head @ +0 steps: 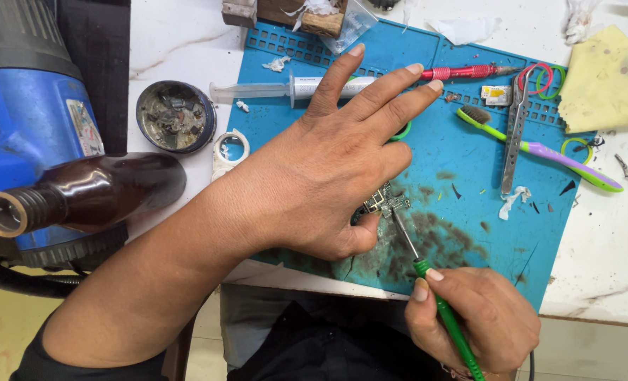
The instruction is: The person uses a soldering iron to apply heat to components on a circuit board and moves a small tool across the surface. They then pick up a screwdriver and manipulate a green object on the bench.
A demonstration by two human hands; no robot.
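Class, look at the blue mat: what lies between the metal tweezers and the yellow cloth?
In the head view, a purple-and-green toothbrush lies between the tweezers and the yellow cloth.

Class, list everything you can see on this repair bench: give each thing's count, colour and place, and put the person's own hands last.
Work mat: one, blue, on the white table.
Circuit board: one, small, dark, on the mat under the left thumb.
Soldering iron: one, green handle, tip on the board.
Syringe: one, clear, mat's top edge.
Tweezers: one, silver, right of mat.
Toothbrush: one, green and purple, right of mat.
Screwdriver: one, red, top of mat.
Tin: one, round, dark, left of mat.
Bottle: one, brown, far left.
Yellow cloth: one, top right.
Left hand: pressing the board.
Right hand: holding the iron.
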